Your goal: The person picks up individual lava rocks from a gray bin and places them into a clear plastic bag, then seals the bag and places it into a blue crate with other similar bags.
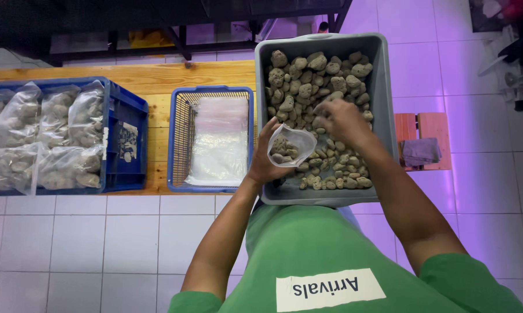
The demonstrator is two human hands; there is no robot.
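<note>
A: Item one? 
B: Small clear bag [290, 146], part-filled with grey stones, clasped in left hand [265, 159] above grey tub [383, 93].
A: Right hand [344, 120]? 
B: Down among the tub's stones [319, 75] (grip not discernible). Filled bags [41, 136] in blue crate [125, 145], left

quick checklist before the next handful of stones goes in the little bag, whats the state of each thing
1. Small clear bag held open by the left hand: ok, its mouth faces the right hand.
2. Room left in the bag: ok, only a few stones lie at its bottom.
3. Right hand on the stones: ok, it rests on the pile; whether it grips any, cannot tell.
4. Bag over the grey tub: ok, spills would likely drop back in.
5. Spare flat bags in the blue mesh basket: ok, a stack lies inside.
6. Space in the blue crate of filled bags: cannot tell, it looks nearly full.
</note>
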